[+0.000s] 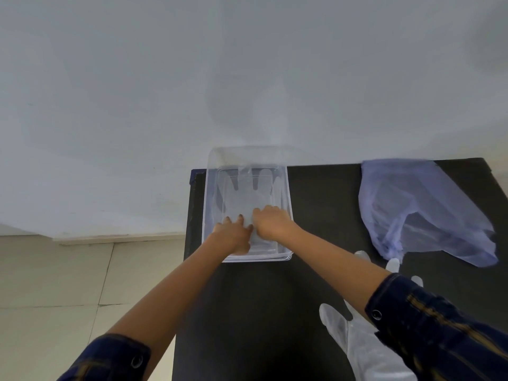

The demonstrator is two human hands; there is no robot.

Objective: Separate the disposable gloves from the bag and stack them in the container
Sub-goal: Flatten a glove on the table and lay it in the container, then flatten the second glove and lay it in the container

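Pressing down inside the clear rectangular plastic container (247, 204), both bare hands lie flat, side by side, on a thin transparent disposable glove (248, 188) spread across its bottom. The left hand (233, 235) has its fingers stretched forward and slightly spread, palm down on the glove's cuff end. The right hand (270, 222) sits just beside it, touching it, with knuckles bent and fingertips tucked down on the plastic; whether that grip pinches any of the film cannot be told. The left grip closes on nothing. The glove's fingers point toward the far wall of the container.

The container stands at the far left corner of the black counter (316, 215). To the right, well apart from it, a crumpled pale bluish translucent plastic bag (417, 210) lies against the far edge. Nearer the person, more whitish translucent loose gloves (357, 342) lie on the counter, partly hidden under the right forearm and its dark blue buttoned sleeve (428, 323).
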